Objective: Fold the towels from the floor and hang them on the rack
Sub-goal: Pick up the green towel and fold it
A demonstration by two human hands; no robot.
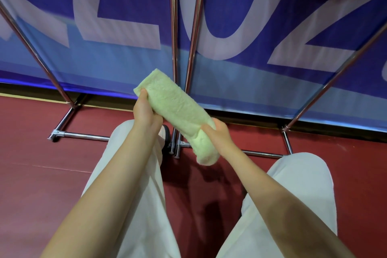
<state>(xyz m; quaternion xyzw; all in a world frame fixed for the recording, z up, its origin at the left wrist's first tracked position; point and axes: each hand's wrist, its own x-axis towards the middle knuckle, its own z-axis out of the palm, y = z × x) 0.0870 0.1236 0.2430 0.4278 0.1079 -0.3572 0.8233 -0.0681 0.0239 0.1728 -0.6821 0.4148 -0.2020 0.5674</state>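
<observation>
Here your hands hold the green towel (178, 109), folded into a narrow strip, in the air above the floor (31, 153) before the rack (173, 48). The left hand (146, 113) pinches its upper end; the right hand (219, 132) is curled round it lower down, the tail drooping. It looks soft, light and limp, so grip both ends or the fold will probably slump.
</observation>
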